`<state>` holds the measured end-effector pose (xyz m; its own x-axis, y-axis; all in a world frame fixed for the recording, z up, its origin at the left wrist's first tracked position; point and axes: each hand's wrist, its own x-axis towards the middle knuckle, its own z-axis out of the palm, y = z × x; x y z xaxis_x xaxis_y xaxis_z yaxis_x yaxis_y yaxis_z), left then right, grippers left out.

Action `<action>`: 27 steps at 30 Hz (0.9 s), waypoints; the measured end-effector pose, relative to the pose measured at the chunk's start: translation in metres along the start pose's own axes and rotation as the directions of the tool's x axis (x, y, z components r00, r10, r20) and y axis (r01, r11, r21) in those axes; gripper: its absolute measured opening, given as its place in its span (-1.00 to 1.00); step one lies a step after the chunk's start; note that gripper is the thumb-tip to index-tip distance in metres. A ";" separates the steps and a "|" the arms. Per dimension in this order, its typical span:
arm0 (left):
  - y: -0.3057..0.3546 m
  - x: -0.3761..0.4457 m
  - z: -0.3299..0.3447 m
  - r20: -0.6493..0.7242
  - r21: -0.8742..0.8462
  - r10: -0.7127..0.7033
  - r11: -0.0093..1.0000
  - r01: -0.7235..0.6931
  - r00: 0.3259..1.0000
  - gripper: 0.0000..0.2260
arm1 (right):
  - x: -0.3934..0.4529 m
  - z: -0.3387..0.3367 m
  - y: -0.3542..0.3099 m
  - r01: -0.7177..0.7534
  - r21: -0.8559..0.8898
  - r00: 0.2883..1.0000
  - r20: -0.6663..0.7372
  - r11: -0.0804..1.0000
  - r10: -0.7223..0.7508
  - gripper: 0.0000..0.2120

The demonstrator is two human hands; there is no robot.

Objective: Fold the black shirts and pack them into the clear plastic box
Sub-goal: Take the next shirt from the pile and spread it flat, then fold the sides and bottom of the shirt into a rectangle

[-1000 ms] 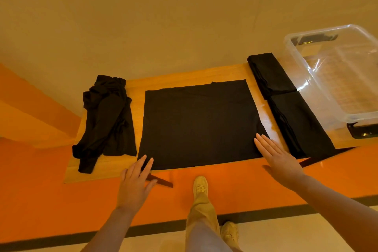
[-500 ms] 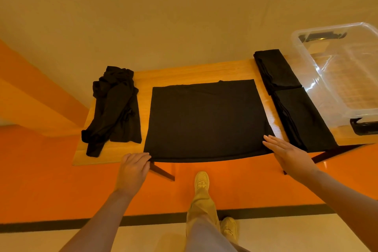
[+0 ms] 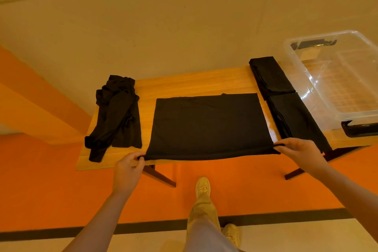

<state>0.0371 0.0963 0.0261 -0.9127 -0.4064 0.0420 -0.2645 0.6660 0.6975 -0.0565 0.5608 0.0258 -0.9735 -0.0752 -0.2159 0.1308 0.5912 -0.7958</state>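
**Black shirt pinched at both near corners**

Black cloth fills the middle of the wooden table (image 3: pixel 196 81) in our one head view: a flat shirt (image 3: pixel 208 124) laid out as a rectangle, its near edge just lifted off the table's front rim. We see the left hand (image 3: pixel 127 167) with fingers curled, pinching the near left corner, and the right hand (image 3: pixel 300 153) pinching the near right corner between thumb and fingers. How much cloth lies inside each grip is hidden by the fingers.

To the left lies a crumpled shirt (image 3: pixel 118 114), unfolded; its folds merge into one dark mass, so we cannot tell sleeves from body. To the right, two folded shirts (image 3: pixel 286 100) lie end to end, just beside the clear plastic box (image 3: pixel 306 75). The box is cut off by the right frame edge, nothing dark shows through its walls, and a black latch (image 3: pixel 358 129) shows at its near end.

Below, one trouser leg (image 3: pixel 202 217) and two shoes show; the table legs are mostly hidden
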 end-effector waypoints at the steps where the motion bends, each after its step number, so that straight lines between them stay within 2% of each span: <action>1: 0.007 0.003 -0.002 -0.019 -0.050 -0.045 0.998 0.044 0.999 -0.85 | 0.001 -0.003 -0.005 0.002 0.049 1.000 -0.011 0.999 -0.001 -0.85; 5: 0.026 0.024 -0.008 -0.042 -0.152 -0.095 0.985 0.088 0.995 -0.88 | 0.012 -0.013 -0.025 0.003 0.200 1.000 -0.029 0.980 0.003 -0.92; 11: 0.036 0.076 -0.007 -0.012 -0.231 -0.131 0.965 0.124 0.991 -0.82 | 0.049 -0.018 -0.047 -0.051 0.369 0.997 -0.028 0.928 0.065 -0.81; 16: 0.055 0.132 0.004 0.016 -0.275 -0.188 0.943 0.185 0.982 -0.81 | 0.100 -0.022 -0.061 -0.090 0.338 0.991 -0.065 0.937 0.118 -0.84; 23: 0.073 0.214 0.026 0.023 -0.219 -0.268 0.939 0.266 0.963 -0.79 | 0.169 -0.022 -0.089 -0.196 0.365 0.953 -0.147 0.910 0.264 -0.85; 27: 0.079 0.256 0.038 0.079 -0.249 -0.322 0.910 0.332 0.943 -0.76 | 0.201 -0.016 -0.103 -0.236 0.373 0.927 -0.191 0.897 0.323 -0.94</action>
<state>-0.2293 0.0693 0.0646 -0.8005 -0.5484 -0.2417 -0.4658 0.3156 0.8267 -0.2681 0.4976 0.0733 -0.8958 0.2747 -0.3494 0.4172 0.2483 -0.8743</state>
